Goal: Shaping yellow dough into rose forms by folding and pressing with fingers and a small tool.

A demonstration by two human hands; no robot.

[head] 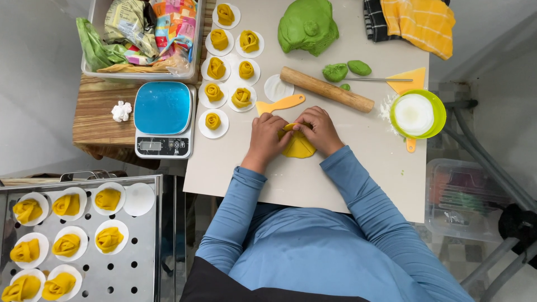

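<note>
Both my hands rest on a flat piece of yellow dough [299,146] on the pale work board [358,162]. My left hand [264,136] pinches its left edge. My right hand [319,127] folds the top edge over. Just beyond my fingers lie an orange plastic scraper [281,103] and a wooden rolling pin [326,89]. Several finished yellow dough roses [241,97] sit on white paper rounds at the board's far left.
A big green dough lump [307,25] and small green pieces [347,69] lie far centre. A green bowl of flour [417,114] stands right. A blue-topped scale [163,118] sits left. A perforated steel tray [134,263] with yellow roses is lower left. A plastic bin [142,36] holds packets.
</note>
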